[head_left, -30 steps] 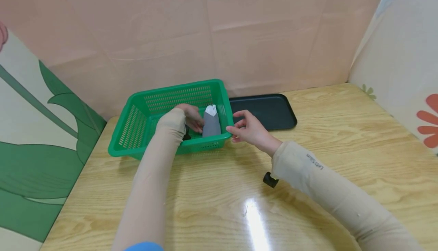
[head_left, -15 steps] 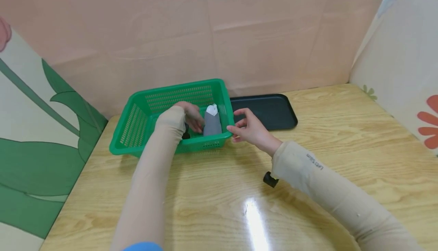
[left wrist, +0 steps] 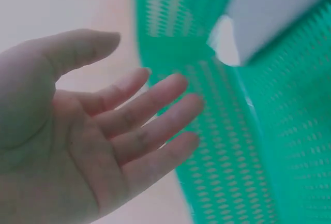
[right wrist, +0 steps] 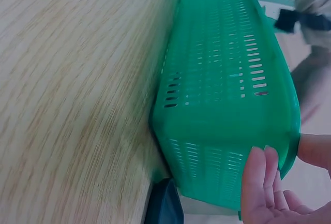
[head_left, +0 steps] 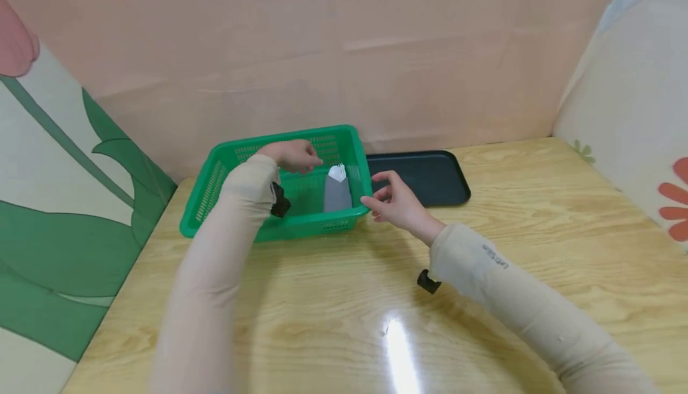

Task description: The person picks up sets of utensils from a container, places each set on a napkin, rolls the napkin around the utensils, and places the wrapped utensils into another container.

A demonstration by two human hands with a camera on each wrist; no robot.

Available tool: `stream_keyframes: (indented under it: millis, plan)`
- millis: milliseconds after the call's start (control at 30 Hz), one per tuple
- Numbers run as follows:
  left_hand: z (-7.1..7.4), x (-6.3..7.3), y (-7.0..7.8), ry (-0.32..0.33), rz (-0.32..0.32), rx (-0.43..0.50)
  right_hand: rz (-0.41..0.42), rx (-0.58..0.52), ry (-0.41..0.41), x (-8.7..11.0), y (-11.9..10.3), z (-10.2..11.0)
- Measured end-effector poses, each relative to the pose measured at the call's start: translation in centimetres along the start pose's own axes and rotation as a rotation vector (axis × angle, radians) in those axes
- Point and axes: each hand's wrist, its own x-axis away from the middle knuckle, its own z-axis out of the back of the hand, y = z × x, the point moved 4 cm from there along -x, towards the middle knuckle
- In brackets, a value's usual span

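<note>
A green plastic basket with slotted walls stands on the table. Inside it, near the right end, lies a grey wrapped bundle with white fork tines poking out at the top. My left hand hovers over the basket's back part; the left wrist view shows its palm bare and fingers spread, holding nothing. My right hand pinches the basket's front right corner, thumb at the rim and fingers against the outer wall.
A black tray lies right behind the right hand, its left end hidden by the basket. Black wrist mounts hang under both sleeves. A pink-draped wall rises behind the wooden table.
My left hand has risen from beside the grey bundle, moving back and slightly left, away from it. My right hand stays at the basket corner. The view has shifted slightly.
</note>
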Motion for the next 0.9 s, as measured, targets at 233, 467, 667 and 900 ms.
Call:
stream_keyframes:
  millis: [233, 467, 667, 900]
  plan:
    - [0.5, 3.0, 3.0, 0.181, -0.084, 0.014, 0.024, 0.127, 0.027, -0.5, 0.6, 0.8]
    - [-1.7, 5.1, 6.2, 0.271, -0.174, -0.048, 0.039, 0.266, 0.059, -1.0, 1.6, 1.5]
    - [-5.0, 6.8, 7.5, 0.362, -0.201, -0.082, 0.079, 0.304, 0.012, -0.9, 2.8, 2.2]
    - [-9.1, 7.8, 7.2, 0.488, -0.239, -0.019, 0.15, 0.46, -0.038, 1.3, 3.4, 3.9]
